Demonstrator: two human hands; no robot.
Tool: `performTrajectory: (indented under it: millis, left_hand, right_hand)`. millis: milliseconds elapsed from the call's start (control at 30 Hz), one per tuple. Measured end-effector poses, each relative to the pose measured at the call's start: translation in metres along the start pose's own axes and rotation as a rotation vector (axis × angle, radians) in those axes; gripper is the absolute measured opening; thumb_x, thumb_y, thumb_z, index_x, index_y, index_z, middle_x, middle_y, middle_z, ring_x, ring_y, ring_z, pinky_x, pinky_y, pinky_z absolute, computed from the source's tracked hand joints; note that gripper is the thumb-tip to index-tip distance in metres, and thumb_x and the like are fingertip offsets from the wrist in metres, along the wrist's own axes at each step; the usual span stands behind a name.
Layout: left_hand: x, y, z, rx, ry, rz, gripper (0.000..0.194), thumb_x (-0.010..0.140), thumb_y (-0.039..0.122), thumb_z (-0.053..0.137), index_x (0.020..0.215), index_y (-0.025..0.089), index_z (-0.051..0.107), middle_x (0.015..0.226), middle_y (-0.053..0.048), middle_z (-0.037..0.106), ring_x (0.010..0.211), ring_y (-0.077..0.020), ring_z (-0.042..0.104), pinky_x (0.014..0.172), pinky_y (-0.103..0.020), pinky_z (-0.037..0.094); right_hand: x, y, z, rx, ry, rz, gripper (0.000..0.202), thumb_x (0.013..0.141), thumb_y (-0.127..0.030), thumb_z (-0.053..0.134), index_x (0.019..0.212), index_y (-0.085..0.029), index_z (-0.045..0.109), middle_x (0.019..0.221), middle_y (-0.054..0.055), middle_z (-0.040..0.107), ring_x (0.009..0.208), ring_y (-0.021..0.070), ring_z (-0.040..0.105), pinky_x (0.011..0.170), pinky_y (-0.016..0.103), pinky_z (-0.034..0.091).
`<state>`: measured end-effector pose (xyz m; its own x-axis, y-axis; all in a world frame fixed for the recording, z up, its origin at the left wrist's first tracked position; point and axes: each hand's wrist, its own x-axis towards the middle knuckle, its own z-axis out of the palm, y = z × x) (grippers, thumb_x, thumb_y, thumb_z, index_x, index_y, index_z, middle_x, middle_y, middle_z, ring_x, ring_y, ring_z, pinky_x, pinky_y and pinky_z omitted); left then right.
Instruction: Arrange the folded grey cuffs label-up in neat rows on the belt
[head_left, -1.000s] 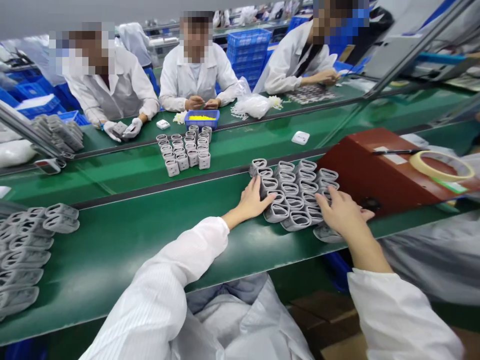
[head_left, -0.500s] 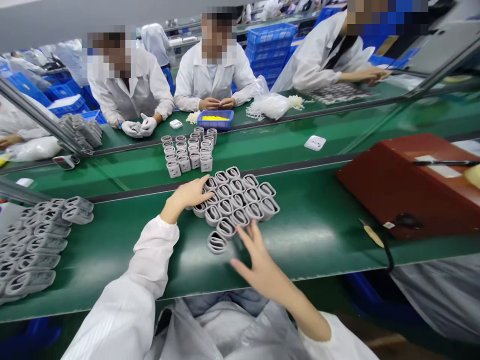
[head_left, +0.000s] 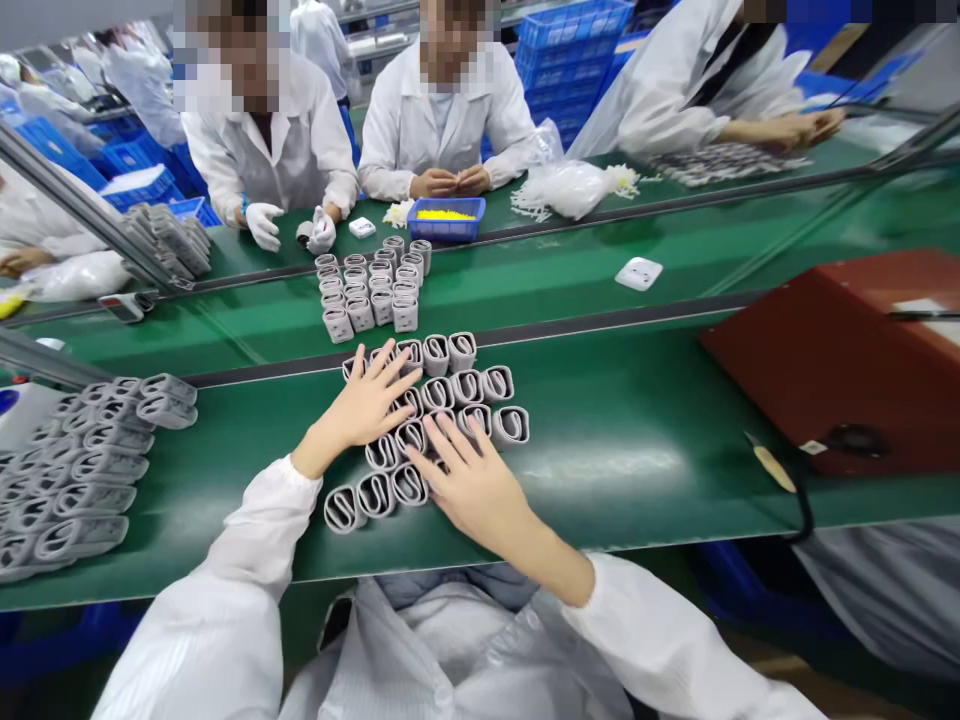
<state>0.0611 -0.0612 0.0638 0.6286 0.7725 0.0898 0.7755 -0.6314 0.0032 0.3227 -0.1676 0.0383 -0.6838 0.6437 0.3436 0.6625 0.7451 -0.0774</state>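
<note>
Rows of rolled grey cuffs (head_left: 512, 425) stand on end on the green work surface (head_left: 615, 430) in front of me, their coiled ends facing up. My left hand (head_left: 362, 408) lies with fingers spread over the left and back part of the group, hiding several cuffs. Over the front right part, my right hand (head_left: 480, 490) rests with fingers stretched out and apart, its fingertips on or just above the cuffs. Neither hand is closed round a cuff. At the near left corner of the group, one cuff (head_left: 343, 510) shows fully.
More grey cuffs (head_left: 82, 470) are heaped at the left. Across the divider stands another block of cuffs (head_left: 371, 290). A red-brown box (head_left: 832, 370) and a wooden-handled pointed tool (head_left: 772, 468) are at right. Co-workers sit opposite, near a blue tray (head_left: 445, 228) of yellow pieces.
The cuffs have gone from a tight cluster to looser, more separate rows, shifted toward the left and near side. Both hands have moved onto them. A co-worker's gloved hands have moved apart.
</note>
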Motion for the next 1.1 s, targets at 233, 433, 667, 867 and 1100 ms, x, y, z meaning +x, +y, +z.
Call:
performTrajectory:
  millis: [233,433,667,867,1100]
  left_hand:
    - [-0.038,0.014,0.025,-0.043,-0.019,0.169,0.054,0.111,0.025,0.056,0.164,0.034,0.06,0.183,-0.011,0.046,0.173,-0.0375,0.041,0.137,-0.065,0.038]
    - [-0.029,-0.026,0.001,-0.121,0.209,-0.055,0.058,0.104,0.049,0.069,0.158,0.028,0.066,0.178,-0.016,0.053,0.172,-0.0469,0.037,0.137,-0.075,0.028]
    - [-0.025,-0.064,0.038,-0.498,0.401,-0.297,0.043,0.108,0.051,0.062,0.133,0.019,0.075,0.147,-0.018,0.074,0.141,-0.0329,0.071,0.125,-0.056,0.056]
    - [-0.036,-0.06,0.05,-0.465,0.684,-0.127,0.04,0.098,0.047,0.085,0.128,0.023,0.076,0.131,-0.015,0.081,0.13,-0.0313,0.078,0.117,-0.056,0.064]
    - [-0.049,-0.066,0.043,-0.448,0.541,-0.021,0.032,0.104,0.042,0.079,0.132,0.027,0.08,0.136,-0.015,0.081,0.149,-0.0355,0.069,0.128,-0.068,0.053]
  right_hand:
    - [-0.08,-0.036,-0.016,0.106,-0.064,-0.021,0.069,0.103,-0.047,0.077,0.166,-0.026,0.059,0.176,0.023,0.051,0.164,0.0467,0.049,0.127,0.073,0.049]
    - [-0.08,0.008,-0.024,0.218,0.106,0.083,0.055,0.111,-0.037,0.062,0.162,-0.018,0.059,0.17,0.02,0.059,0.167,0.0402,0.046,0.129,0.065,0.051]
    - [-0.052,0.075,0.015,0.597,0.267,0.5,0.041,0.109,-0.046,0.064,0.142,-0.023,0.066,0.147,0.02,0.072,0.139,0.0371,0.07,0.118,0.062,0.06]
    - [-0.064,0.057,0.026,0.761,0.37,0.501,0.025,0.103,-0.045,0.076,0.114,-0.027,0.064,0.141,0.017,0.074,0.133,0.0354,0.074,0.111,0.061,0.063]
    - [-0.059,0.044,0.008,0.573,0.264,0.269,0.014,0.109,-0.034,0.068,0.102,-0.024,0.074,0.154,0.019,0.069,0.143,0.0364,0.071,0.111,0.058,0.066]
